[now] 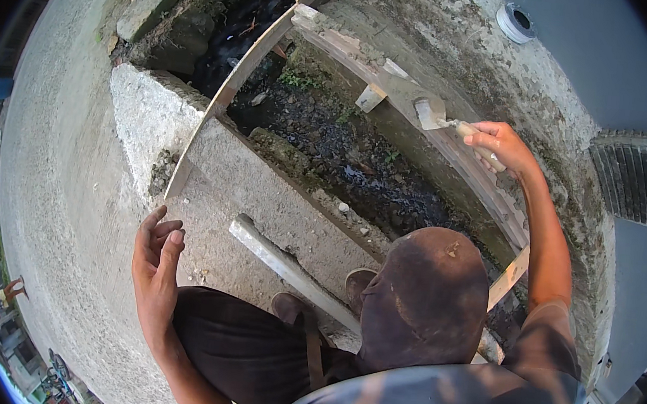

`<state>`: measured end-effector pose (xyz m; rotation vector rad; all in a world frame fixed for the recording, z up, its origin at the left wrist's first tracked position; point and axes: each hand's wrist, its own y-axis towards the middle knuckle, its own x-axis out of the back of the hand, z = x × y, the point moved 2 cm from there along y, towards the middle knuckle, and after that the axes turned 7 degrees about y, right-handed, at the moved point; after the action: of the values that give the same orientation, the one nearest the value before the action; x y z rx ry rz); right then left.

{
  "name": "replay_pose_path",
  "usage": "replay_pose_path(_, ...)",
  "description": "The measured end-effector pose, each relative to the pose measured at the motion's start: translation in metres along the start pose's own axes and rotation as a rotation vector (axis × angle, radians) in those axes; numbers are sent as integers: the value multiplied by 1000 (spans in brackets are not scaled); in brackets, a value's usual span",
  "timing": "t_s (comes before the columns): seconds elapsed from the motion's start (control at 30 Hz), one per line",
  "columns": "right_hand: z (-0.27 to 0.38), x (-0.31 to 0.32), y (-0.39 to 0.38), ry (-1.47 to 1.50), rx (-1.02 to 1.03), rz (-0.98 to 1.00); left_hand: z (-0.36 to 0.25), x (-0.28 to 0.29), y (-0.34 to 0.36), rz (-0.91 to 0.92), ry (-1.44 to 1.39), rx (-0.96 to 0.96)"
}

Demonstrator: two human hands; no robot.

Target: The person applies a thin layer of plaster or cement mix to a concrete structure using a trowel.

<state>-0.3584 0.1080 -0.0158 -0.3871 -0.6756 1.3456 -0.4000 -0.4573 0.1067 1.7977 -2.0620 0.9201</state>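
My right hand (500,147) is wrapped round the wooden handle of a trowel (430,112). The trowel's blade lies over wet grey mortar (404,89) along the far edge of a drainage ditch. Wooden form boards (460,162) run beside that mortar, with a short wood block (371,97) sticking out over the ditch. My left hand (155,256) hangs over the concrete near my knee, fingers apart and holding nothing. Just beyond its fingertips is the near end of a long thin board (229,88) that spans the ditch.
The ditch (337,137) holds dark water, stones and weeds. A pale straight bar (286,265) lies on the concrete by my shoes. Beyond the mortar rises a rough wall base (465,29), with a white pipe end (516,23) at its top. A broken concrete slab (148,119) stands left.
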Motion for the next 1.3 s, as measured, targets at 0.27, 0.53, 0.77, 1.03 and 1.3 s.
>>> replay_pose_path(0.27, 51, 6, 76, -182, 41, 137, -1, 2, -7, -5, 26, -60)
replay_pose_path(0.53, 98, -32, 157, -10, 150, 112, -1, 1, -13, -20, 6, -52)
replay_pose_path(0.77, 103, -55, 132, -87, 107, 248, -12, 3, -22, -46, -31, -41)
replay_pose_path(1.03, 130, -83, 182, -58, 219, 81, -6, 1, -12, -11, 33, -39)
replay_pose_path(1.3, 119, -118, 187, -1149, 611, -309, -10, -5, -10, 24, 25, -22)
